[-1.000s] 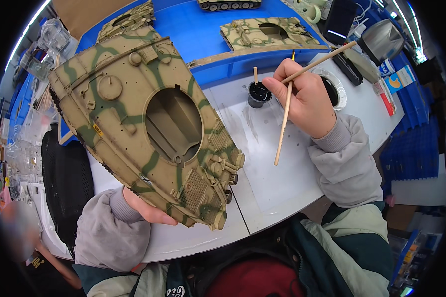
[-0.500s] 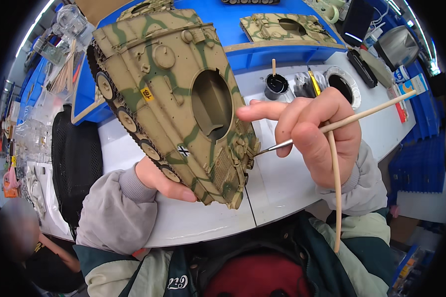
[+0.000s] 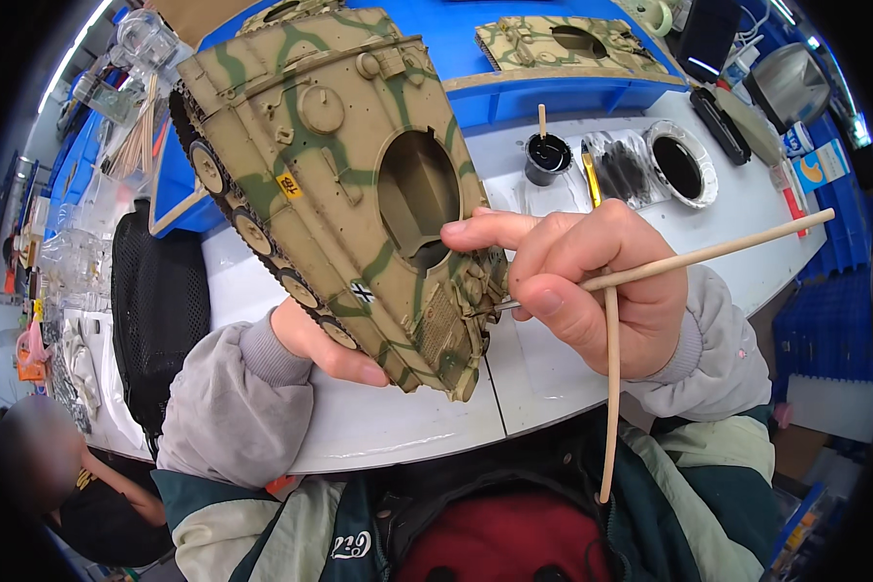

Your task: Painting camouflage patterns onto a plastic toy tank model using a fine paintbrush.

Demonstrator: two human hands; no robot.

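A camouflaged model tank hull (image 3: 344, 184), tan with green stripes, fills the middle of the view, tilted above the table. My left hand (image 3: 325, 349) grips its lower left side, thumb on top and the other fingers hidden beneath. In its top is an oval opening (image 3: 419, 199). My right hand (image 3: 601, 281) is closed round a thin paintbrush (image 3: 718, 254), its tip against the detailed rear end of the hull. A second wooden stick (image 3: 611, 388) hangs down from the same hand. My right index finger reaches to the opening's edge.
Behind the hull stand a cup of black paint (image 3: 548, 155), a yellow-handled brush (image 3: 592, 177) and a foil-rimmed dish of black paint (image 3: 676, 165). Another hull (image 3: 572, 48) lies in a blue tray (image 3: 543, 97). A black mesh bag (image 3: 160, 310) is at left; a person (image 3: 116, 514) sits beyond.
My right hand has shifted left, with the index finger now over the opening's edge and the brush tip further onto the hull. The second stick swung left. The hull barely moved.
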